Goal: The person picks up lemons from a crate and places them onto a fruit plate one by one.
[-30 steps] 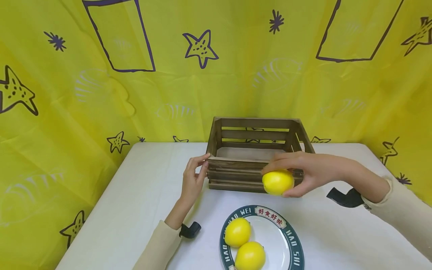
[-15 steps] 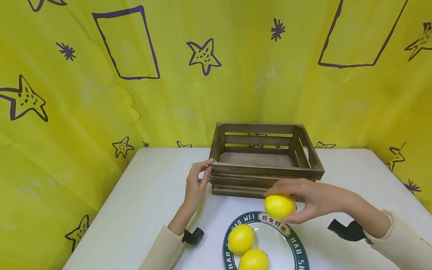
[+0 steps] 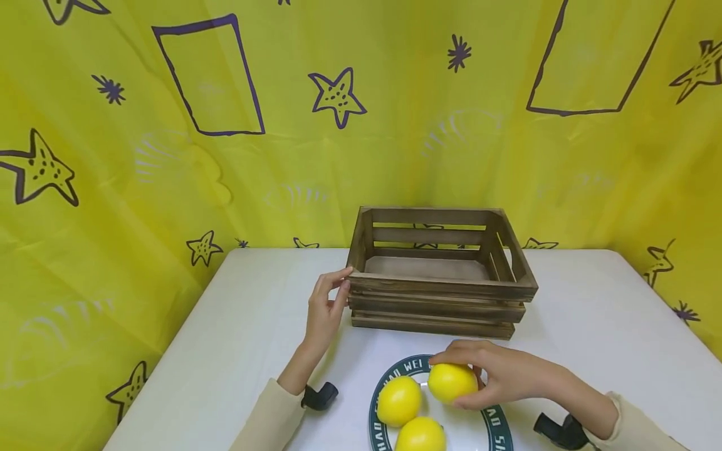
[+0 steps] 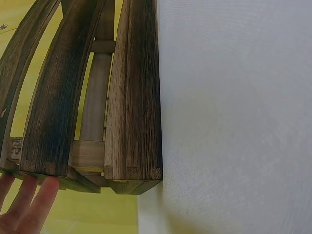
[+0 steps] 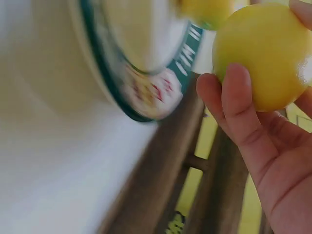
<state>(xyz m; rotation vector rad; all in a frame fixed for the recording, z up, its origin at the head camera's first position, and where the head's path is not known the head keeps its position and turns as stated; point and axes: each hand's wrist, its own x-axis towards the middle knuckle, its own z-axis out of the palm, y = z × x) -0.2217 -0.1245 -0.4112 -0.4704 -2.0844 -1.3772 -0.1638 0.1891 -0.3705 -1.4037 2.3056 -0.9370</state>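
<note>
My right hand [image 3: 495, 374] holds a yellow lemon [image 3: 451, 382] between thumb and fingers, low over the plate; whether it touches the plate cannot be told. Two more lemons, one upper left [image 3: 399, 401] and one nearer [image 3: 420, 435], lie on the white plate with a green lettered rim [image 3: 499, 427]. At the dark wooden slatted crate [image 3: 440, 307], my left hand [image 3: 324, 313] rests its fingertips against the front left corner. In the left wrist view, straight fingers [image 4: 41, 202] touch the end of a slat. The right wrist view shows the held lemon [image 5: 263, 56] close up.
A white table [image 3: 225, 351] carries everything. Just behind the plate stands the crate, its grey inner floor [image 3: 429, 267] visible. A yellow curtain [image 3: 395, 163] with starfish drawings hangs behind the table. Black wrist mounts [image 3: 320, 396] sit on both wrists.
My right hand has moved down and toward me, bringing the lemon from in front of the crate to over the plate. The left hand stays at the crate's corner; the head view has shifted slightly.
</note>
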